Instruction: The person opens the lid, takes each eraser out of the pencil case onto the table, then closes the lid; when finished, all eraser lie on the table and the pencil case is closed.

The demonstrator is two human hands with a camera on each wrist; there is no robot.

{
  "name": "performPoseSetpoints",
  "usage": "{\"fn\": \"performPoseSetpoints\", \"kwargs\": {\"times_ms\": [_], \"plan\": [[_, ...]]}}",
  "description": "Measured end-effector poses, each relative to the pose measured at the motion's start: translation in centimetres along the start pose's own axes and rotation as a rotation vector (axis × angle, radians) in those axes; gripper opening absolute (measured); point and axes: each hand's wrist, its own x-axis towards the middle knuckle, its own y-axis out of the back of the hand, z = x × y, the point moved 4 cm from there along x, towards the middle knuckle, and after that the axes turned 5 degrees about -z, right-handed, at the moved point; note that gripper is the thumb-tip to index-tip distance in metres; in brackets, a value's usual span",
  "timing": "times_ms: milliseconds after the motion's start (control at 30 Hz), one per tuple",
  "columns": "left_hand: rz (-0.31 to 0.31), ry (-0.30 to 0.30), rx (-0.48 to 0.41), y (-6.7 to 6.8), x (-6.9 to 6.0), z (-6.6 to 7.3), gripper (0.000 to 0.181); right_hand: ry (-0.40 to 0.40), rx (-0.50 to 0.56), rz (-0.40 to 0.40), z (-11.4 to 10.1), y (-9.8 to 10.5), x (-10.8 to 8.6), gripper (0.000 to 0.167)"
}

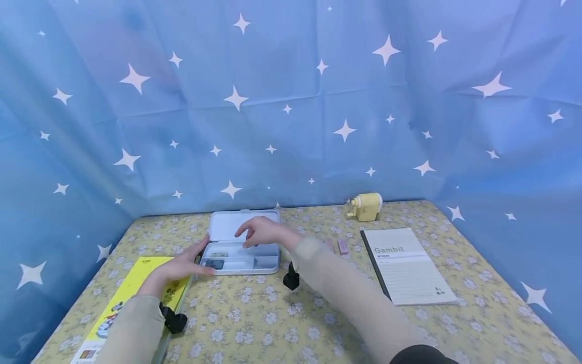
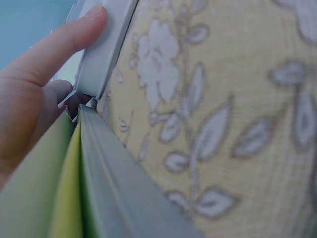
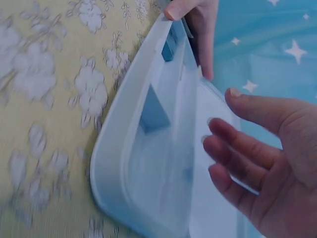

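Note:
A white pencil case lies with its lid raised toward the back of the table. My left hand grips its left end, thumb on the front wall and fingers by the back-left corner. Over the case hovers my right hand, fingers loosely bent and holding nothing; the right wrist view shows it apart from the lid. Inside, a dark flat piece sits in the front-left compartment and a small pale piece behind it; their kinds are unclear.
A yellow-covered book lies under the left forearm, its end close to the case. To the right are a small purple block, a yellow crank pencil sharpener and a notebook. A starry blue curtain hangs behind the table.

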Motion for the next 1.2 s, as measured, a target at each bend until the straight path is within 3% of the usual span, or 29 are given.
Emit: {"fn": "performPoseSetpoints", "kwargs": {"times_ms": [367,533,1200], "plan": [[-0.001,-0.020,-0.001,0.0,0.1,-0.2,0.114,-0.016,-0.079,-0.062,-1.0,-2.3,3.4,0.041],[0.008,-0.013,0.012,0.1,0.2,-0.3,0.115,-0.059,-0.082,-0.098,-1.3,-2.9,4.1,0.043],[0.026,-0.010,0.016,0.2,0.1,-0.3,0.115,-0.069,-0.200,-0.204,-1.7,-3.6,6.3,0.054]]}}
